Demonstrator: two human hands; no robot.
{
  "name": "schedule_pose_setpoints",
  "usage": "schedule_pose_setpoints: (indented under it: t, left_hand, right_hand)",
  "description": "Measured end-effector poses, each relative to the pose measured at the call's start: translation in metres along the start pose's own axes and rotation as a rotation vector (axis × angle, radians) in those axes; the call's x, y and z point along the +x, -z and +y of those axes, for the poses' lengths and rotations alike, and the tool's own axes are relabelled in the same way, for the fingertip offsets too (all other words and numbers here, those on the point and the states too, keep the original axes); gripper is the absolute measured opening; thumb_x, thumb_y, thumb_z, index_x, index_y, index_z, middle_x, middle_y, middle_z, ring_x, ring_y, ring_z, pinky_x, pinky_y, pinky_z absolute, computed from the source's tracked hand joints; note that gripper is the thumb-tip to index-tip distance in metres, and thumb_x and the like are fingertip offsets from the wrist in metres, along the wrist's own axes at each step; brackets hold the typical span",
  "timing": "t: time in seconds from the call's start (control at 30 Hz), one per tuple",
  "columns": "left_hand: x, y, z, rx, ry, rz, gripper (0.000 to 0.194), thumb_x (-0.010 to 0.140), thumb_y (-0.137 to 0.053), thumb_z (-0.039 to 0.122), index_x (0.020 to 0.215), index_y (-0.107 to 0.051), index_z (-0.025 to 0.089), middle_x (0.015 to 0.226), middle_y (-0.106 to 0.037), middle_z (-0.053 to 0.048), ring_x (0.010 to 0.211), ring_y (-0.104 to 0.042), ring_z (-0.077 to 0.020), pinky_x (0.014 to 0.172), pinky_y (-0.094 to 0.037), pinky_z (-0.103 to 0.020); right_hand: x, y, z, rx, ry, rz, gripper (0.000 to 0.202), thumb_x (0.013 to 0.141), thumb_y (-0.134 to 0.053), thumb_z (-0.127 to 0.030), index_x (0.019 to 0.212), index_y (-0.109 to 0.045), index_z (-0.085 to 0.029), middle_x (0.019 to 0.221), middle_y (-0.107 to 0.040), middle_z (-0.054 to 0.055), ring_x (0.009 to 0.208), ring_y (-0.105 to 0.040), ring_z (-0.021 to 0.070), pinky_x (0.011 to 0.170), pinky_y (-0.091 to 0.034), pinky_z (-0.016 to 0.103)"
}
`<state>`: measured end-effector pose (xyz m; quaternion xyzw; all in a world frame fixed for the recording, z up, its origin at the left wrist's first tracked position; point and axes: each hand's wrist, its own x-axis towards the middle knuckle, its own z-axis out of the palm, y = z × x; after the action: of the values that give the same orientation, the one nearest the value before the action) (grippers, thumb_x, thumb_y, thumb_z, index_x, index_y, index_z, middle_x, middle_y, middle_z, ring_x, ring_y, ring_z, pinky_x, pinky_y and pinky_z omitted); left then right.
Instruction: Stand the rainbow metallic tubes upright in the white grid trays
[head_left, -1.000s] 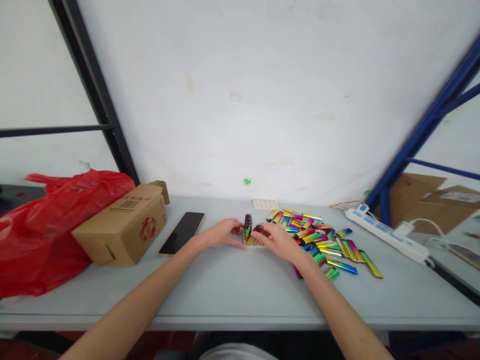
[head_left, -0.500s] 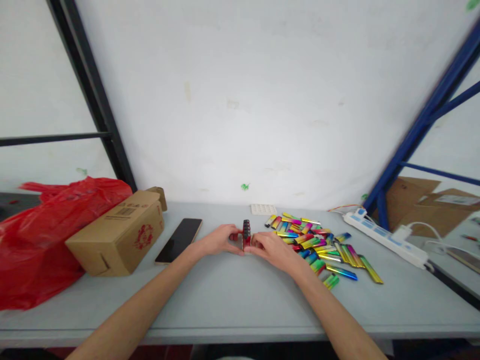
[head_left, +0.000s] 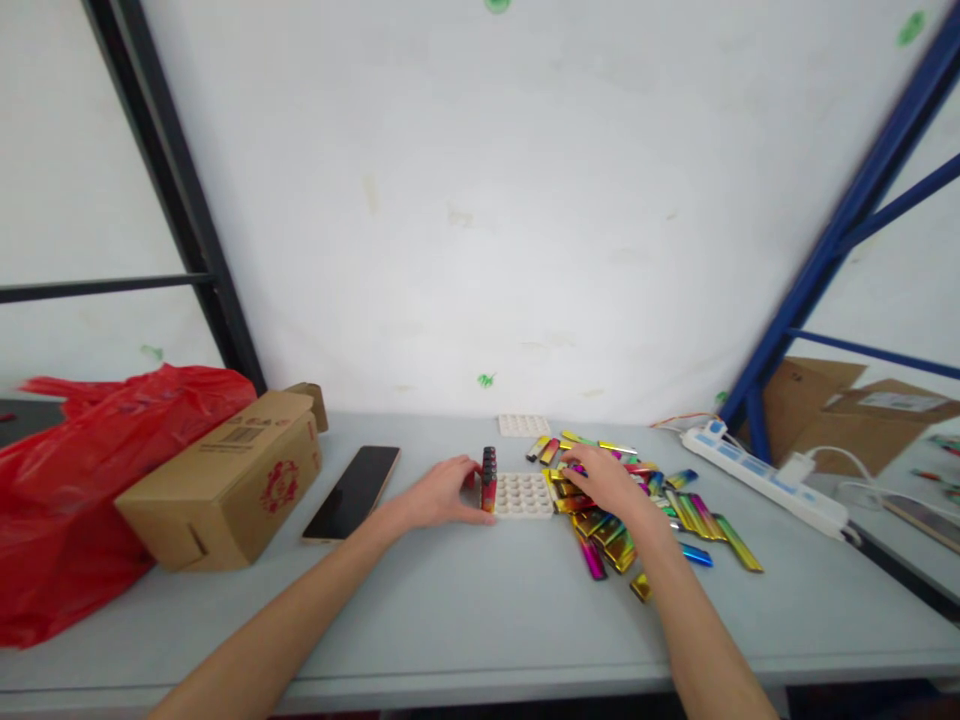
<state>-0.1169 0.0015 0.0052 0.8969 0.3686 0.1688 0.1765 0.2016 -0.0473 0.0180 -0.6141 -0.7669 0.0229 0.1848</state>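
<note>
A white tray with round holes [head_left: 525,496] lies on the table in front of me, with a row of upright lighters [head_left: 489,480] with black tops along its left end. My left hand [head_left: 446,490] is curled round that end, thumb at the near corner and fingers behind the row. To the right spreads a heap of shiny rainbow-coloured lighters [head_left: 619,550]. My right hand [head_left: 607,480] reaches over the heap's left part, fingers bent down and closed round a lighter there, which is mostly hidden.
A second white tray [head_left: 523,426] lies by the wall. On the left are a black phone [head_left: 354,492], a cardboard box [head_left: 225,475] and a red plastic bag [head_left: 90,500]. A white power strip [head_left: 765,480] runs along the right, beside the blue frame [head_left: 825,270].
My right hand has moved right, from the upright row to the heap, uncovering the holed tray. My left hand stays at the row. The view has tilted slightly.
</note>
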Motion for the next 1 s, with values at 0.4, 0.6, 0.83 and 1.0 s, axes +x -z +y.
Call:
schedule_pose_setpoints:
  t: [0.4,0.6,0.83,1.0]
  left_hand:
    - [-0.001,0.013,-0.005,-0.031,-0.013,-0.087,0.062,0.069,-0.080,0.071,0.099,-0.068,0.018,0.102,-0.066,-0.007,0.092,-0.063,-0.0281,0.080,-0.048,-0.034]
    - [-0.002,0.014,0.000,-0.027,0.006,-0.091,0.057,0.071,-0.080,0.065,0.098,-0.066,0.017,0.102,-0.066,-0.007,0.091,-0.063,-0.0271,0.080,-0.048,-0.034]
    - [-0.002,0.014,0.001,-0.041,-0.008,-0.089,0.058,0.072,-0.079,0.069,0.096,-0.066,0.018,0.099,-0.066,-0.006,0.088,-0.062,-0.0257,0.075,-0.047,-0.032]
    - [-0.002,0.012,-0.001,-0.047,-0.006,-0.093,0.057,0.073,-0.079,0.068,0.096,-0.066,0.018,0.101,-0.066,-0.007,0.091,-0.063,-0.0269,0.081,-0.048,-0.035]
  right_hand:
    - [0.006,-0.009,-0.004,0.184,0.065,0.214,0.013,0.100,-0.059,-0.024,0.110,-0.067,-0.020,0.115,-0.068,0.011,0.108,-0.067,0.0253,0.098,-0.051,0.040]
    - [0.013,-0.010,-0.031,0.539,0.057,0.319,0.022,0.092,-0.070,-0.042,0.099,-0.070,-0.021,0.098,-0.074,0.008,0.095,-0.069,0.0247,0.091,-0.054,0.041]
    - [0.014,-0.020,-0.062,1.241,-0.145,0.267,0.046,0.071,-0.089,-0.052,0.097,-0.069,-0.020,0.098,-0.074,0.006,0.091,-0.070,0.0213,0.081,-0.055,0.033]
    - [0.014,-0.020,-0.069,1.338,-0.194,0.213,0.048,0.075,-0.083,-0.061,0.099,-0.071,-0.021,0.099,-0.070,0.004,0.089,-0.065,0.0187,0.076,-0.055,0.030]
